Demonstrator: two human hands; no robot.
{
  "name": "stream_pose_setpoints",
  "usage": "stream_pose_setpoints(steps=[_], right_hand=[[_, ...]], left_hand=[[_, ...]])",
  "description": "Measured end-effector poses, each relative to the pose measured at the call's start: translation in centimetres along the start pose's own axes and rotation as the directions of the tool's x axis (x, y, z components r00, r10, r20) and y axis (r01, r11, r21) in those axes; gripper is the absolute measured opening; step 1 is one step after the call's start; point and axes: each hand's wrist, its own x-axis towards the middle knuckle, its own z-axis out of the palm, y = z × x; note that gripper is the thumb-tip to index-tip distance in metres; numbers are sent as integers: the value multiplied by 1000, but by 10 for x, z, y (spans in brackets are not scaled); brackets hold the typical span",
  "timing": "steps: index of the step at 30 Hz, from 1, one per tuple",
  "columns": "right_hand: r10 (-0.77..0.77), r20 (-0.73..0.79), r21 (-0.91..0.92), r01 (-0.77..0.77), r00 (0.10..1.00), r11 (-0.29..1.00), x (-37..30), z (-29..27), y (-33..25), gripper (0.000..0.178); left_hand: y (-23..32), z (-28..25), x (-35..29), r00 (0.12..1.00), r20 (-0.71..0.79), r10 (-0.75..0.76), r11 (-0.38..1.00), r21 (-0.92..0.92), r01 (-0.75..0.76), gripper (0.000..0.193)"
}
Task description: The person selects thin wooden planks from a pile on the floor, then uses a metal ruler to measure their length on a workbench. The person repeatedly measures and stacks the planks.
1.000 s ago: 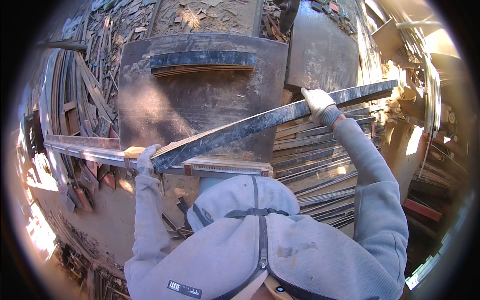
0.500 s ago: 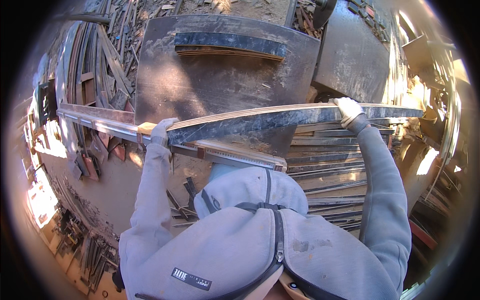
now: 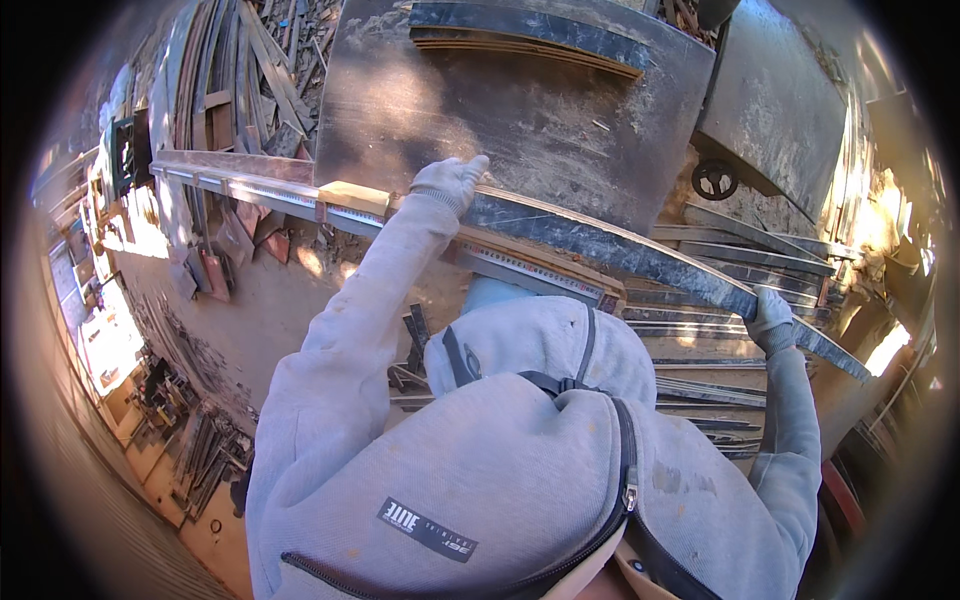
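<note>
A long plywood strip (image 3: 610, 245) with a dark, scuffed face and pale layered edge slants from the middle toward the lower right. My left hand (image 3: 450, 184), in a pale work glove, is closed round its left end above the near edge of the dark worktable (image 3: 560, 130). Near its other end, my gloved right hand (image 3: 772, 322) grips the strip, whose tip sticks out beyond the fingers. Beneath the strip runs a long rail with a measuring scale (image 3: 270, 195). A pale wood block (image 3: 355, 197) sits on that rail, just left of my left wrist.
A stack of similar strips (image 3: 530, 38) lies at the table's far side. To the right are another metal-topped table (image 3: 780, 110) and a dark handwheel (image 3: 714, 180). Many strips (image 3: 690, 388) are piled below my right arm. Scrap wood (image 3: 225, 80) covers the far left ground.
The strip has swung from nearly level to slanting down at the right. My left hand has moved right and away from me, while my right hand has come nearer. The view has shifted.
</note>
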Motion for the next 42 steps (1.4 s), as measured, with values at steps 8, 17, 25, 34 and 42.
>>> stream_pose_setpoints(steps=[8, 17, 25, 34, 42], right_hand=[[120, 31, 22, -121, 992, 992, -29, 36, -5, 53], [208, 27, 72, -210, 978, 975, -23, -28, -10, 48], [165, 17, 20, -166, 986, 986, -21, -24, -32, 49], [100, 9, 34, -100, 995, 994, -42, 30, -19, 42], [14, -50, 4, -14, 999, 1000, -35, 61, -17, 51]], left_hand=[[35, 5, -39, 683, -708, 180, 942, -77, -328, 40], [69, 73, -30, 810, 586, 8, 595, 648, -475, 32], [282, 144, -172, 188, 389, 902, 381, -513, -769, 42], [92, 35, -70, 632, 67, 772, 582, 326, -745, 64], [60, 69, -63, 758, 253, 601, 733, 202, -649, 51]])
